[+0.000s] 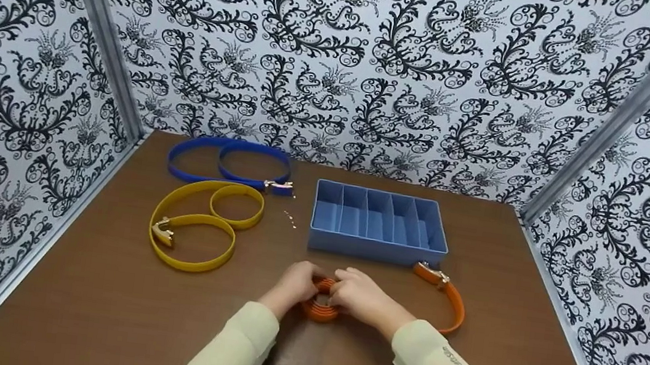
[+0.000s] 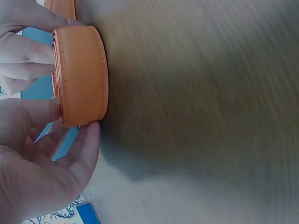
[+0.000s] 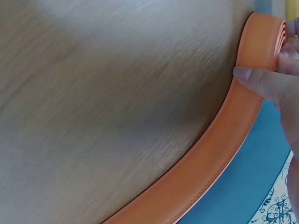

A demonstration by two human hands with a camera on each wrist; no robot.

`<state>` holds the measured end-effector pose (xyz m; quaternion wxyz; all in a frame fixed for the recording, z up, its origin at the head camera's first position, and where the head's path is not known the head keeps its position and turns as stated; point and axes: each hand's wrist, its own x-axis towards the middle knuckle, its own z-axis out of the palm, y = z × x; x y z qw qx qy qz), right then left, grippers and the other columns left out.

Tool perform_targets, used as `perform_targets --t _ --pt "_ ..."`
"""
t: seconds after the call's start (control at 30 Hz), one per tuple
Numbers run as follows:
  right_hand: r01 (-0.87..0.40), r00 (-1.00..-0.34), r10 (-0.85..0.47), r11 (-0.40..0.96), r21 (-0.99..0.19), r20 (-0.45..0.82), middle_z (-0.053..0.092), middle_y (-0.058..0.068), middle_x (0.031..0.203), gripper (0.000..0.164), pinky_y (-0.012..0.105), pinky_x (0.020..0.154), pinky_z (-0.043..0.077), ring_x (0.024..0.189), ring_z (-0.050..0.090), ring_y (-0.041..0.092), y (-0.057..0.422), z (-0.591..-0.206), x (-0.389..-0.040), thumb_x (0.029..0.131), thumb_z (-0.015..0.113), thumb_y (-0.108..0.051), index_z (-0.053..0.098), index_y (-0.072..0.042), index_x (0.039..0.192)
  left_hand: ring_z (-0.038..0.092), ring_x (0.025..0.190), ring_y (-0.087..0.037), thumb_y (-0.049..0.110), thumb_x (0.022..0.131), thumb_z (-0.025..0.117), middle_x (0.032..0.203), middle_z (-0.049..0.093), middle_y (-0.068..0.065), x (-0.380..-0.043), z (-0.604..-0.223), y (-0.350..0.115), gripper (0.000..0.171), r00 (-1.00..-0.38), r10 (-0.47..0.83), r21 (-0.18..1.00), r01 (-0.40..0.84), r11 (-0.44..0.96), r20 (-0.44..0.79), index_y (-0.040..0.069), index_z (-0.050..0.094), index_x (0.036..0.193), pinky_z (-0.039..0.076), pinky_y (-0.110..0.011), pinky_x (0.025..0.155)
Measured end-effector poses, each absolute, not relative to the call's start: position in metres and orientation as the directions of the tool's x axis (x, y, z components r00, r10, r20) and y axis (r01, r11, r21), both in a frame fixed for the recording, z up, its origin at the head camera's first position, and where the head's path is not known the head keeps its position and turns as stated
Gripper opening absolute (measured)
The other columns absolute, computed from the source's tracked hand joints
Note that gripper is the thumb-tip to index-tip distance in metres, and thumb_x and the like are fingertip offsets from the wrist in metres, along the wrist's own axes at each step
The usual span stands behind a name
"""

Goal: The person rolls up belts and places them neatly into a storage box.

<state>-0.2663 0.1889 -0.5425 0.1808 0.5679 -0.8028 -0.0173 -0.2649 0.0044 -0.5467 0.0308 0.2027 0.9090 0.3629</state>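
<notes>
An orange belt (image 1: pixel 319 314), partly wound into a coil standing on its edge, is between both hands near the table's middle. My left hand (image 1: pixel 299 281) pinches the coil's left side, thumb on the inside and a finger outside, as the left wrist view shows. From the right, my right hand (image 1: pixel 365 299) grips the coil, with its thumb (image 3: pixel 254 77) pressed on the outer strap and other fingers inside the roll. The unrolled end curves away to the right, up to its metal buckle (image 1: pixel 433 274) beside the box.
A blue box (image 1: pixel 377 248) with several compartments stands just beyond the hands. On the left, a yellow belt (image 1: pixel 191 265) lies in loose loops, with a blue belt (image 1: pixel 192 177) behind it. Patterned walls (image 1: pixel 316 51) enclose the brown table (image 1: pixel 99 303).
</notes>
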Motion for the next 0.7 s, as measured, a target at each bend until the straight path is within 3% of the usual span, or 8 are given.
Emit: perform_targets --t 0.13,0.3,0.4,0.57,0.7 --pt "-0.895 -0.348 -0.906 0.398 0.200 0.241 0.061 -0.011 0.063 0.016 0.034 0.068 0.042 0.071 0.045 0.016 0.183 -0.544 -0.263 0.066 0.087 -0.017 0.074 -0.025 0.070 0.065 0.086 -0.029 -0.009 0.071 0.071 0.092 0.072 -0.011 -0.265 -0.552 0.001 0.027 -0.934 0.343 0.717 0.310 0.624 0.105 0.000 0.076 0.095 0.052 -0.036 0.076" --pt "-0.880 -0.380 -0.892 0.430 0.200 0.245 0.060 -0.008 0.061 0.010 0.033 0.066 0.043 0.072 0.051 0.017 0.173 -0.547 -0.261 0.076 0.082 -0.025 0.073 -0.022 0.075 0.065 0.090 -0.031 -0.004 0.070 0.075 0.095 0.071 -0.014 -0.261 -0.554 0.002 0.031 -0.968 0.235 0.756 0.214 0.619 0.082 -0.004 0.072 0.100 0.052 -0.039 0.080" --pt "-0.870 -0.403 -0.881 0.453 0.193 0.249 0.061 -0.008 0.063 0.016 0.032 0.066 0.044 0.073 0.054 0.017 0.167 -0.548 -0.261 0.079 0.080 -0.031 0.071 -0.019 0.072 0.065 0.089 -0.033 0.001 0.067 0.078 0.095 0.070 -0.016 -0.258 -0.552 0.005 0.036 -0.984 0.167 0.751 0.150 0.643 0.054 -0.005 0.069 0.102 0.052 -0.042 0.080" --pt "-0.863 -0.438 -0.868 0.479 0.161 0.233 0.064 -0.007 0.066 0.016 0.034 0.068 0.046 0.076 0.057 0.018 0.163 -0.547 -0.261 0.079 0.079 -0.028 0.071 -0.017 0.070 0.064 0.081 -0.030 0.003 0.070 0.077 0.088 0.069 -0.014 -0.256 -0.548 0.010 0.026 -0.995 0.097 0.704 0.087 0.705 0.025 -0.003 0.069 0.094 0.052 -0.041 0.073" --pt "-0.869 -0.438 -0.874 0.472 0.151 0.210 0.066 -0.009 0.069 0.016 0.032 0.068 0.044 0.077 0.055 0.016 0.168 -0.545 -0.261 0.072 0.084 -0.028 0.071 -0.020 0.074 0.062 0.079 -0.028 -0.002 0.071 0.072 0.085 0.068 -0.013 -0.258 -0.548 0.012 0.018 -0.996 0.092 0.693 0.068 0.718 0.002 -0.002 0.068 0.088 0.051 -0.040 0.071"
